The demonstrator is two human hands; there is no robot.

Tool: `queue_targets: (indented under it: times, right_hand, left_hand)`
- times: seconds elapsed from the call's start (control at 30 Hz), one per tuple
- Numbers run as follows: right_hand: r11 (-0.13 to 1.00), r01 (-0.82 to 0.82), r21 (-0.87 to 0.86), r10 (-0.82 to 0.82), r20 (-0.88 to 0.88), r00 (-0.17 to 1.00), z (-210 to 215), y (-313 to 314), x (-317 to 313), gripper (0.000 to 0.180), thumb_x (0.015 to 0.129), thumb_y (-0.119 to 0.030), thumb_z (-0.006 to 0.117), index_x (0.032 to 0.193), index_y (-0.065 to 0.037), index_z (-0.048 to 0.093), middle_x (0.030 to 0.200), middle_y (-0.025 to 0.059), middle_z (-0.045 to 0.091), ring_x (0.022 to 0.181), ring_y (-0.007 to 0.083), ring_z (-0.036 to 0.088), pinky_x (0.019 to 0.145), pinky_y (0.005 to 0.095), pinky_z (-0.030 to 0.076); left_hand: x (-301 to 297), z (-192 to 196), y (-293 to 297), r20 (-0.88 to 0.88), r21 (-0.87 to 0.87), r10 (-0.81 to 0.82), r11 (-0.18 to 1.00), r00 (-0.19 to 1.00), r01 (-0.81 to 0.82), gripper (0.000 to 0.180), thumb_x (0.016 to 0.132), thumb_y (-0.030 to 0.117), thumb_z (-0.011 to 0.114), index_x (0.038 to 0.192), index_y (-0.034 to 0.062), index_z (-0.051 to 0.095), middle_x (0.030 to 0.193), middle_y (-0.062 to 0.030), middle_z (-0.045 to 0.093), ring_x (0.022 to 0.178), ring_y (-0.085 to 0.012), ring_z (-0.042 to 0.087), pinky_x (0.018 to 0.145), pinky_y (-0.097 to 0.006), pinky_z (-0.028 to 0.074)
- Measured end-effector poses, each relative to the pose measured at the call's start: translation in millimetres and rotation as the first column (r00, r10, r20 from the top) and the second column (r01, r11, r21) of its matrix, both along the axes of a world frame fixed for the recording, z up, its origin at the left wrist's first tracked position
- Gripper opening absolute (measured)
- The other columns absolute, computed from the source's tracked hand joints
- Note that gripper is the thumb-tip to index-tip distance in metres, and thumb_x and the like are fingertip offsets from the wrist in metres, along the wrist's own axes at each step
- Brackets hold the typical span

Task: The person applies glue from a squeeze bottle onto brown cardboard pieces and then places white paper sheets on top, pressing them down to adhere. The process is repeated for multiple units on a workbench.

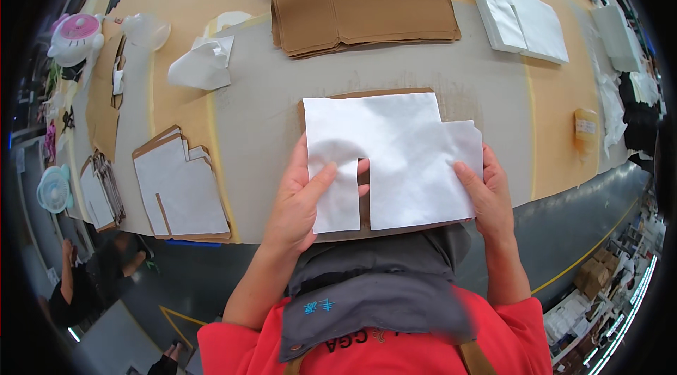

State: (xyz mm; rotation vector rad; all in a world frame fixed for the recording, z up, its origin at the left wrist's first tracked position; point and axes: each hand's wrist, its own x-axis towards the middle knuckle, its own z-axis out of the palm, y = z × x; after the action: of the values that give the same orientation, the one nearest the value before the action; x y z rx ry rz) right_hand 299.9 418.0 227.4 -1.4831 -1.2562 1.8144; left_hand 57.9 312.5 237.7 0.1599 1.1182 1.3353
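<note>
A white cut sheet (405,170) with a narrow slot in its lower edge and a stepped upper right corner lies over a brown sheet (381,93), whose edge shows along the top. My left hand (300,195) grips the left side, thumb on the white face. Through the slot, fingertips show behind the sheet. At the right side my right hand (486,188) pinches the edge, thumb on top and fingers underneath. Both sheets are at the table's near edge, in front of my grey apron. Whether they are joined, I cannot tell.
Beyond my hands lies a stack of brown sheets (367,5). White slotted sheets (518,15) are piled at the far right. To the left are a stack of white-and-brown pieces (183,192) and crumpled white paper (204,65). A yellowish bottle (584,132) lies at the right.
</note>
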Motion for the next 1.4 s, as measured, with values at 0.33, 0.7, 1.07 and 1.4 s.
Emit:
queue_targets:
  times: [0.33,0.7,1.07,1.4]
  right_hand:
    - [1.000,0.004,-0.014,-0.004,-0.023,1.000,1,-1,-1,0.042,0.096,-0.010,0.062,0.133,0.004,0.049,0.118,0.0097,0.064,0.103,0.0112,0.062,0.088,0.0263,0.050]
    - [1.000,-0.011,0.002,0.011,-0.019,1.000,6,-2,-5,0.040,0.097,-0.011,0.061,0.133,0.001,0.050,0.112,0.0076,0.065,0.089,0.0072,0.064,0.073,0.0218,0.052]
    - [1.000,0.004,0.016,-0.004,-0.015,1.000,4,-4,-4,0.042,0.096,-0.010,0.062,0.134,0.003,0.049,0.114,0.0079,0.064,0.092,0.0079,0.063,0.077,0.0226,0.052]
    - [1.000,0.016,0.024,-0.016,-0.012,1.000,3,-6,-4,0.043,0.096,-0.012,0.062,0.135,0.003,0.048,0.114,0.0080,0.064,0.087,0.0074,0.064,0.069,0.0209,0.051]
  left_hand:
    - [-7,-9,-6,-0.013,-0.009,-0.024,1.000,1.000,0.023,0.059,0.101,0.005,0.050,0.153,0.0050,0.022,0.135,-0.0158,0.054,0.119,-0.0258,0.061,0.092,-0.040,0.058]
    - [-15,-10,-15,-0.217,0.000,-0.047,0.999,0.975,0.048,0.074,0.100,0.002,0.050,0.161,0.0157,0.008,0.120,-0.0104,0.064,0.097,-0.0084,0.060,0.091,-0.026,0.047]
    - [-22,-18,-16,-0.285,-0.031,-0.203,0.979,0.937,0.202,0.059,0.102,0.004,0.045,0.157,0.0109,0.025,0.117,-0.0081,0.065,0.102,-0.0070,0.060,0.093,-0.025,0.046]
    - [-24,-25,-18,-0.216,-0.042,-0.202,0.979,0.955,0.198,0.059,0.102,0.008,0.049,0.156,0.0068,0.026,0.114,-0.0059,0.066,0.101,-0.0063,0.060,0.092,-0.024,0.047]
